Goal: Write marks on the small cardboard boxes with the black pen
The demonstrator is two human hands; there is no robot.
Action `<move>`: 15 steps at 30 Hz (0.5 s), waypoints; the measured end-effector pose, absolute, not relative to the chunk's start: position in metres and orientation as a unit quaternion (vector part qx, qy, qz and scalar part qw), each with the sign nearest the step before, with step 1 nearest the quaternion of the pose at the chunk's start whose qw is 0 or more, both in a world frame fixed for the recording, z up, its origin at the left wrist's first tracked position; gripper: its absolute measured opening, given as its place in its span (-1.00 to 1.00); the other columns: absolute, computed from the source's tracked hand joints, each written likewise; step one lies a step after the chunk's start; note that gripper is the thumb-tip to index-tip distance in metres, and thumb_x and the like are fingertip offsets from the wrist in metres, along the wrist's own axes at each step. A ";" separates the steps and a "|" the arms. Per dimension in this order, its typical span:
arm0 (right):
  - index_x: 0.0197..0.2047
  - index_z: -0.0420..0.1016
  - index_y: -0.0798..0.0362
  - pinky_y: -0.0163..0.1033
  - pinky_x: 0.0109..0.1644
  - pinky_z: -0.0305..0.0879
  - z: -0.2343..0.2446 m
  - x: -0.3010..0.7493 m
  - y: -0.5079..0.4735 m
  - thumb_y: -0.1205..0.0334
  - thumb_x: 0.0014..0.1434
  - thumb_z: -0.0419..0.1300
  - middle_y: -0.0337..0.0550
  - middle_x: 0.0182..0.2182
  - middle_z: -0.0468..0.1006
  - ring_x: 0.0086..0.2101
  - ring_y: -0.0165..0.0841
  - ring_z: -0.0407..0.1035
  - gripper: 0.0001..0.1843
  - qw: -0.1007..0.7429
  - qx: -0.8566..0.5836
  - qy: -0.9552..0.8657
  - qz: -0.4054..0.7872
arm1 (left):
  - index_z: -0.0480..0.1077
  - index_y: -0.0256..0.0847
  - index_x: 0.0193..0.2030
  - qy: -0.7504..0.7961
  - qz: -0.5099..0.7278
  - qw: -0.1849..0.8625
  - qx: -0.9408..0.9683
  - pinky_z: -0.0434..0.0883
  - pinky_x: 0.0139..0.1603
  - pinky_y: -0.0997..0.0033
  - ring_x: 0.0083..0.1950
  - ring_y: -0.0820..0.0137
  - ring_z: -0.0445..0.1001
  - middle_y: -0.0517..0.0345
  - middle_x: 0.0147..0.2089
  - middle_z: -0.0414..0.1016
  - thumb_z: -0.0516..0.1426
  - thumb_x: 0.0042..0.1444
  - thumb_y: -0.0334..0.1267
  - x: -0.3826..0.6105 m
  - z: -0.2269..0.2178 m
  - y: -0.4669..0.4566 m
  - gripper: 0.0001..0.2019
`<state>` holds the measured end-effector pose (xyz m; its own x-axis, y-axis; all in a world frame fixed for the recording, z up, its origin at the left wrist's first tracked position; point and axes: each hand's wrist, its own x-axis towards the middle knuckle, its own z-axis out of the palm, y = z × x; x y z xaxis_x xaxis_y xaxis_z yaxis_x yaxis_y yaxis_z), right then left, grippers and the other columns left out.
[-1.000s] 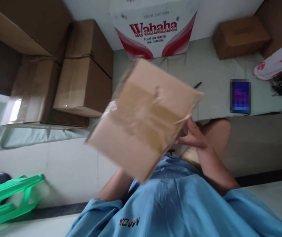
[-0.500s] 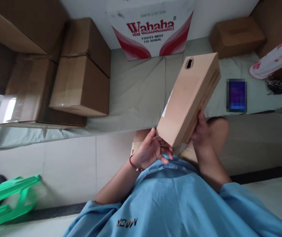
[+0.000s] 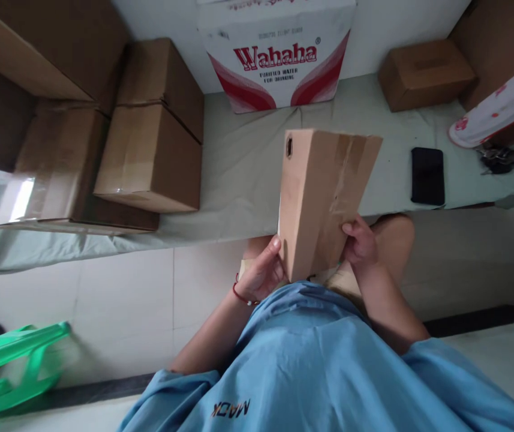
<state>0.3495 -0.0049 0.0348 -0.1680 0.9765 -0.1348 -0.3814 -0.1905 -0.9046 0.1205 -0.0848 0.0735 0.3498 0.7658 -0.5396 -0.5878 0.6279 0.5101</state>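
I hold a brown cardboard box [image 3: 319, 198] upright over my lap, its taped face turned toward me and a small hand-hole near the top left edge. My left hand [image 3: 263, 273] grips its lower left corner, thumb against the side. My right hand [image 3: 359, 243] clasps the lower right edge with fingers curled onto the taped face. A red cord bracelet circles my left wrist.
A cloth-covered platform [image 3: 239, 168] carries stacked brown cartons [image 3: 149, 150] at left, a white and red Wahaha box [image 3: 279, 54] at the back, a small carton [image 3: 425, 72], a black phone [image 3: 427, 176] and keys [image 3: 499, 159] at right. A green plastic stool [image 3: 9, 366] stands on the tiled floor.
The box has been turned in my hands from a slanted broad face to standing on end with its taped side toward me. Both hands have shifted to its lower corners.
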 end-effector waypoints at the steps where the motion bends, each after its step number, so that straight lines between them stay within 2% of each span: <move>1: 0.12 0.60 -0.07 0.19 0.12 0.64 0.032 0.349 -0.009 -0.18 0.05 0.39 0.00 -0.02 0.77 0.10 0.04 0.64 -0.38 0.511 -0.389 -0.375 0.669 | 0.52 -0.08 0.20 0.399 0.422 0.804 0.128 0.62 -0.33 0.45 -0.15 0.29 0.71 0.04 0.12 0.70 0.54 0.05 0.14 0.122 0.074 -0.087 -0.34; 3: 0.11 0.61 -0.10 0.17 0.24 0.59 0.028 0.346 -0.016 -0.14 0.06 0.43 -0.04 0.05 0.76 0.17 0.01 0.61 -0.42 0.509 -0.398 -0.361 0.672 | 0.50 -0.06 0.21 0.431 0.426 0.778 0.164 0.56 -0.36 0.50 -0.10 0.30 0.69 0.05 0.19 0.66 0.61 -0.07 0.01 0.125 0.073 -0.091 -0.27; 4: 0.13 0.62 -0.12 0.15 0.31 0.55 0.027 0.344 -0.019 -0.11 0.06 0.46 -0.08 0.11 0.74 0.22 -0.03 0.58 -0.42 0.507 -0.407 -0.350 0.674 | 0.50 -0.07 0.21 0.447 0.430 0.762 0.185 0.59 -0.30 0.48 -0.05 0.28 0.69 0.04 0.22 0.65 0.63 -0.11 -0.03 0.126 0.073 -0.092 -0.24; 6: 0.19 0.61 -0.19 0.07 0.44 0.44 0.026 0.341 -0.025 -0.05 0.06 0.52 -0.17 0.24 0.68 0.32 -0.10 0.49 -0.39 0.498 -0.424 -0.325 0.683 | 0.49 -0.10 0.22 0.474 0.447 0.723 0.230 0.64 -0.04 0.38 0.11 0.21 0.66 0.01 0.25 0.64 0.63 -0.12 -0.04 0.125 0.071 -0.093 -0.23; 8: 0.22 0.61 -0.24 0.03 0.47 0.39 0.025 0.337 -0.030 -0.06 0.07 0.56 -0.23 0.30 0.64 0.37 -0.14 0.43 -0.36 0.481 -0.428 -0.310 0.699 | 0.49 -0.12 0.24 0.504 0.457 0.675 0.284 0.60 0.18 0.28 0.22 0.15 0.61 -0.02 0.27 0.63 0.61 -0.09 0.02 0.121 0.070 -0.093 -0.22; 10: 0.17 0.63 -0.25 0.02 0.39 0.46 0.022 0.331 -0.036 -0.10 0.05 0.59 -0.24 0.24 0.67 0.31 -0.13 0.47 -0.38 0.458 -0.420 -0.303 0.723 | 0.51 -0.13 0.24 0.551 0.452 0.614 0.340 0.57 0.22 0.26 0.25 0.13 0.58 -0.03 0.26 0.62 0.59 -0.07 0.08 0.114 0.073 -0.093 -0.23; 13: 0.02 0.65 -0.25 0.01 0.20 0.56 0.013 0.315 -0.052 -0.18 0.01 0.61 -0.24 0.06 0.74 0.15 -0.11 0.57 -0.46 0.425 -0.404 -0.275 0.762 | 0.55 -0.13 0.22 0.586 0.460 0.537 0.397 0.59 0.13 0.31 0.20 0.15 0.58 -0.04 0.22 0.57 0.59 -0.09 0.11 0.099 0.083 -0.091 -0.24; 15: -0.05 0.65 -0.23 0.04 0.16 0.57 0.007 0.302 -0.067 -0.19 -0.03 0.64 -0.23 -0.03 0.76 0.08 -0.10 0.60 -0.47 0.406 -0.396 -0.258 0.782 | 0.57 -0.13 0.21 0.571 0.482 0.518 0.415 0.60 0.08 0.35 0.14 0.21 0.59 -0.04 0.18 0.54 0.59 -0.08 0.10 0.090 0.090 -0.088 -0.26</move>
